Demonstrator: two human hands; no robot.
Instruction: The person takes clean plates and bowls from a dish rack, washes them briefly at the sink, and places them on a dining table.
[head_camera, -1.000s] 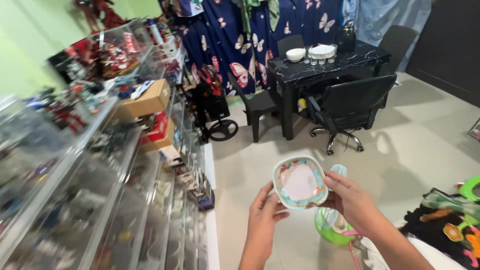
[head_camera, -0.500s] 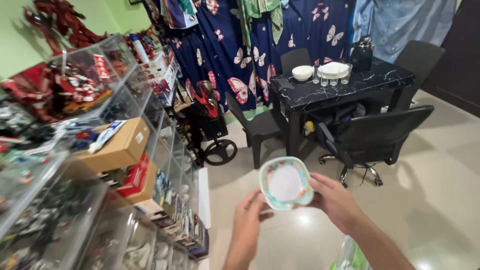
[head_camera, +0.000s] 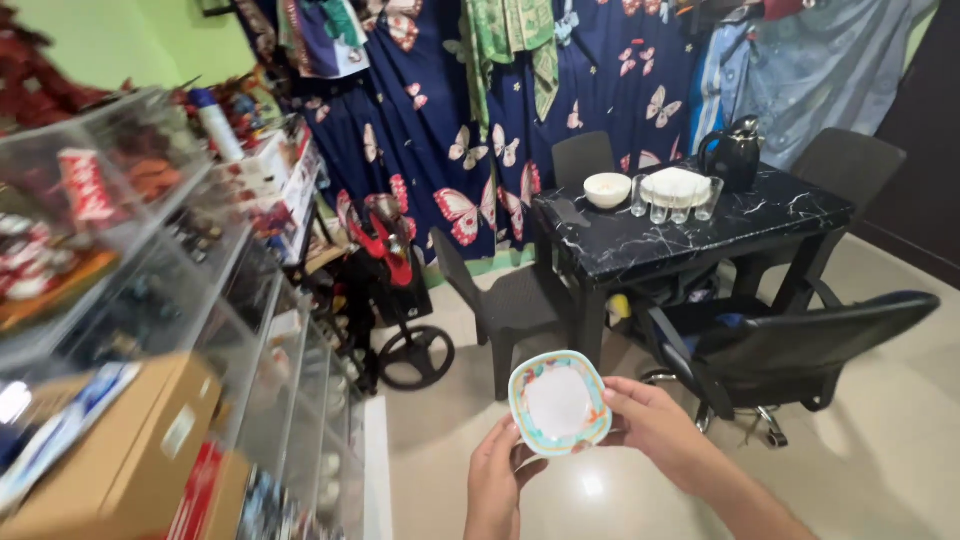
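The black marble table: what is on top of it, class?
On the black marble table: a white bowl, clear glasses, a white plate, a black kettle. The plate's contents aren't visible.

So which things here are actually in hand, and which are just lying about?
In hand:
- small square bowl with a turquoise and orange rim
- left hand
- right hand

Lying about:
- black marble-look table
- black office chair
- brown cardboard box
- white round bowl
- black kettle

A brown cardboard box (head_camera: 120, 460) (white-labelled) sits on the left shelf (head_camera: 250, 330).
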